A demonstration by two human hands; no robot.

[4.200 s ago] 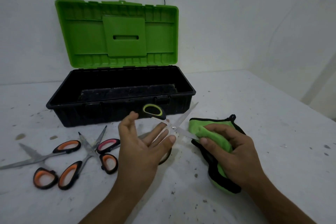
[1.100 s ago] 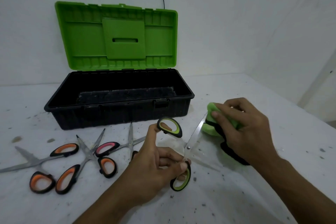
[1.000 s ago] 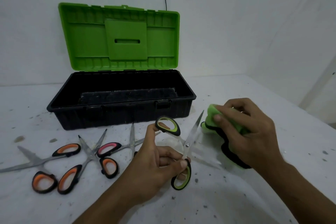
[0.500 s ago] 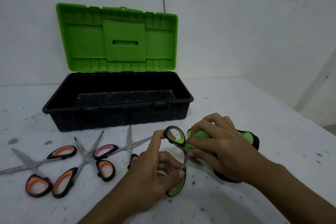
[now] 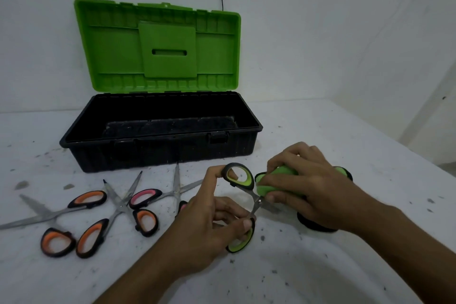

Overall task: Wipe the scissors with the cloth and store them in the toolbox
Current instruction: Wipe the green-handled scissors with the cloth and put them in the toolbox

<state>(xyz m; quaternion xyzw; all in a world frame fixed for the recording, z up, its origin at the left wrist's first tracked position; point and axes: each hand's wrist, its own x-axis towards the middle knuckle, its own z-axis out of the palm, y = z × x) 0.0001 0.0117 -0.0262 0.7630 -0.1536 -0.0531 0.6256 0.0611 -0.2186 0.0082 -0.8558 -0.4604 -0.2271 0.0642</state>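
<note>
Fingers of the left hand curled round the green scissors, holding the two handle rings apart, one ring far, one ring near. Fingers of the right hand curled over the green cloth, pinching it round the blades. Blades mostly hidden in the cloth, so cannot tell how clean. Scissors low by the tabletop, touching it or not, cannot tell. Near and right of the toolbox.

Looks like the wiping step, right in the middle. Not yet put away. Maybe the first pair to get cleaned, with none stored so far. Left to do, by the look of it: finish the rub, put the green pair in the box, then do the same with the rest.

Three more pairs lying open on the tabletop to the left: far-left orange scissors, middle orange scissors, and pink scissors, partly behind the left hand.

Toolbox on the far side, black, wide open, green lid standing up. No scissors to be seen inside. Only a dark, dusty floor. A strip of the inside hidden by the near wall, so cannot be sure about that bit.
</note>
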